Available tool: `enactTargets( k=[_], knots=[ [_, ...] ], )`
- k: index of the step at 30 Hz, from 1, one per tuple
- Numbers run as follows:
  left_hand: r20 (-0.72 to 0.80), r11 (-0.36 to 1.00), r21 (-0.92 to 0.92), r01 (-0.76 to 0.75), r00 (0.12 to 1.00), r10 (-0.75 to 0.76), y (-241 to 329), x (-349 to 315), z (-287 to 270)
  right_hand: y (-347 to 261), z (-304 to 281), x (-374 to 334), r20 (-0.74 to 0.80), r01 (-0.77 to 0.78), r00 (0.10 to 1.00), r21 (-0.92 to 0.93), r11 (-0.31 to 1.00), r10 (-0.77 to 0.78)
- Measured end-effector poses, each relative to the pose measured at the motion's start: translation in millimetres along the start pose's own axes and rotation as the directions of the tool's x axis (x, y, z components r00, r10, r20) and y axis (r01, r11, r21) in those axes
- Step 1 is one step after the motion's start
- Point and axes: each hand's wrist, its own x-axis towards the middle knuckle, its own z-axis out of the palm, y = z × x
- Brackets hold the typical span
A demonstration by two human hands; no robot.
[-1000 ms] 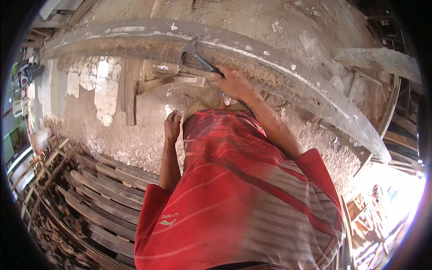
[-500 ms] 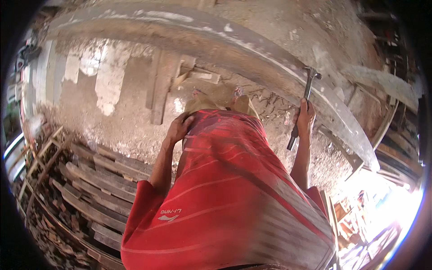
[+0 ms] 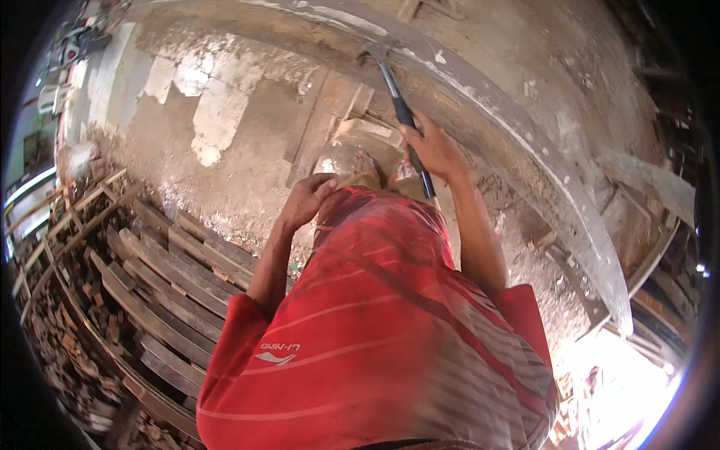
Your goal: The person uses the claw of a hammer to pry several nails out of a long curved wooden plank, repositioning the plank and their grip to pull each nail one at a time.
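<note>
Hammer [image 3: 399, 105]: slanted forward over the near face of the long curved beam [image 3: 487, 105], well apart from the beam's tapered right end; cannot tell whether touching wood at the head or just short of it.
Glancing blow: could skid off the beam's near edge, because of the curve and the slant, and drop toward the 2 feet [image 3: 365, 163] below.
Handle butt: angled back, just beside the hem of the red shirt [image 3: 360, 300]; could snag cloth if drawn back along this line.
Footing: could be upset by the short wood pieces [image 3: 367, 127] lying between the feet and the beam's near edge.
Right hand [image 3: 441, 154]: wrapped narrow around the black handle; could allow a twist if loosely wrapped.
Left hand [image 3: 306, 201]: beside the shirt's left edge, near the hem; cannot tell whether gripping cloth or only resting.
</note>
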Motion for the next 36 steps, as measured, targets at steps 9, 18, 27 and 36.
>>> enactTargets(
  k=[9, 18, 27, 36],
  knots=[
    [-0.558, 0.971, -0.192, 0.139, 0.799, -0.225, -136.7, -64.7, 17.6, 66.5, 17.7, -19.1, -0.198, 0.089, 0.975, -0.081, 0.993, -0.103],
    [-0.394, 0.971, -0.08, 0.224, 0.888, -0.237, -227.0, -62.9, -77.6, -22.2, 68.8, 46.8, -0.223, 0.015, 0.972, -0.236, 0.972, -0.069],
    [-0.399, 0.959, -0.082, 0.273, 0.872, -0.282, -366.4, -71.5, -256.9, -132.0, 203.0, 174.9, -0.287, -0.062, 0.958, -0.196, 0.979, 0.004],
    [-0.442, 0.945, -0.239, 0.224, 0.841, -0.311, -393.7, -48.4, -366.0, -142.4, 262.9, 221.8, -0.34, 0.069, 0.926, -0.275, 0.959, -0.164]
  ],
)
